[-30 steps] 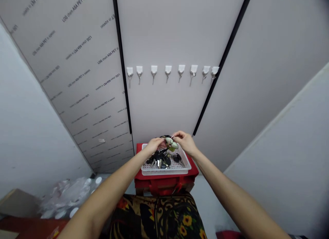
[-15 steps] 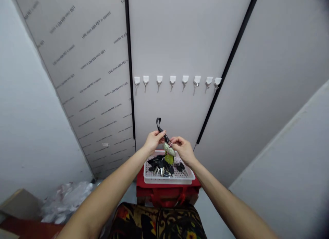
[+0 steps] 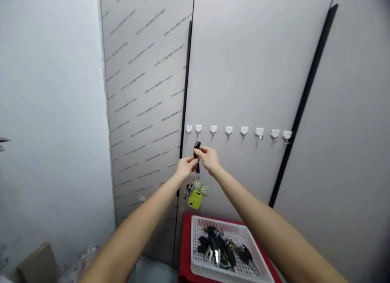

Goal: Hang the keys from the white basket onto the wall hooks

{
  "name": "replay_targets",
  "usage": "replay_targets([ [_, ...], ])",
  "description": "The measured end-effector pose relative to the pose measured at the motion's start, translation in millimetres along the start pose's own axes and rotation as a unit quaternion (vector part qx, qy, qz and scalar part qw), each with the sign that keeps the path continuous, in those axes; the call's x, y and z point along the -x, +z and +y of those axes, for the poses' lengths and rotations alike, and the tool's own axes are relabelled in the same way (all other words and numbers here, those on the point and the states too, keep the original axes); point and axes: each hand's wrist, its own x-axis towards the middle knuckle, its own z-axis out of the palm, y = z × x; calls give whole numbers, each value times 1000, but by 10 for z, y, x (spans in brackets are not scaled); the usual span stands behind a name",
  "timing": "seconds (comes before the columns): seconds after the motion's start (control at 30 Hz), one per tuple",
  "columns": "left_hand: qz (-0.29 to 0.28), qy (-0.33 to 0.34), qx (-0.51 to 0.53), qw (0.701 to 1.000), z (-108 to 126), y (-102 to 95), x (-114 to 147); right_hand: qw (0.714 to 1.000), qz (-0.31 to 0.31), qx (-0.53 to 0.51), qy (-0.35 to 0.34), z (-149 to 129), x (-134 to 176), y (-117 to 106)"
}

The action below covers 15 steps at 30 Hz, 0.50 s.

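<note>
Pale grey cabinet doors (image 3: 252, 63) across the back. Next to them, at the left, a tall panel (image 3: 146, 92) in printed protective film, lettered in slanting rows. Long black edge strips (image 3: 305, 100) down both sides of the middle door. Below, red cloth (image 3: 185, 250) under a white perforated plastic basket (image 3: 216, 223), low and near the doors. Inside the basket, a heap of keys (image 3: 216, 244) with black heads and silvery blades.

Above the basket and well apart from it, left hand (image 3: 185, 166) with thumb and fingers pinching the lower part of a black strap (image 3: 197, 145). Right hand (image 3: 210, 158) just beside, a little higher, with thumb and fingertips pinching the same strap near its upper end. Hanging from the strap's lower end, before the door: a bright yellow-green key tag (image 3: 195, 199), a pale green checked bow (image 3: 204, 189) and a small black-and-white charm (image 3: 188, 189), slightly blurred.

Smallest of all, in one row across the middle door, eight hooks with white backplates (image 3: 244, 130). Close under the second from the left, top of the black strap; touching or apart, impossible to tell.
</note>
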Motion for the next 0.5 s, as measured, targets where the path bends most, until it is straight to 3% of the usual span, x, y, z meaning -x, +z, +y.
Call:
replay_targets([
  [0.17, 50, 19, 50, 997, 180, -170, -363, 996, 49, 75, -29, -81, -456, 282],
  [0.27, 63, 26, 49, 996, 224, -210, -532, 991, 74, 115, -9, -113, -641, 367],
  [0.37, 71, 13, 24, 997, 169, -230, -642, 983, 83, 157, 37, -92, -732, 390],
  [0.5, 83, -5, -11, 996, 16, -234, -686, 974, 42, 206, 79, 5, -748, 379],
])
